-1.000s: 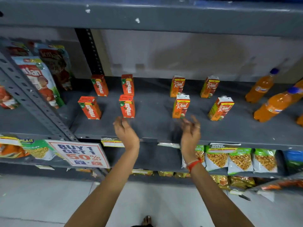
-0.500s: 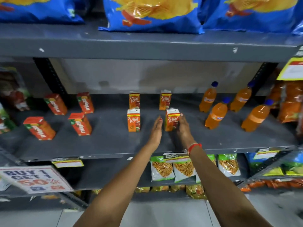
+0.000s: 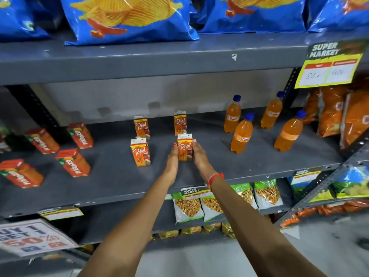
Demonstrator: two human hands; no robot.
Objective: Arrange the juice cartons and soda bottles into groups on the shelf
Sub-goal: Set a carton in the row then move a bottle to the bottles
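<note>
On the grey shelf (image 3: 111, 176) stand several orange Real juice cartons. The front right Real carton (image 3: 184, 146) is pressed between my left hand (image 3: 173, 158) and my right hand (image 3: 199, 156), still standing on the shelf. Another Real carton (image 3: 140, 151) stands to its left, two more (image 3: 141, 126) (image 3: 180, 121) behind. Several red Maaza cartons (image 3: 73, 162) sit at the left. Several orange Fanta bottles (image 3: 241, 134) with blue caps stand at the right.
Blue chip bags (image 3: 127, 17) fill the shelf above. Orange snack bags (image 3: 335, 110) crowd the far right. A yellow price sign (image 3: 329, 66) hangs at the upper right. Snack packets (image 3: 188, 206) line the shelf below, with a promo sign (image 3: 34, 236) at lower left.
The view has swung right and up. Both hands moved from in front of the shelf to the front right Real carton and closed against its sides.
</note>
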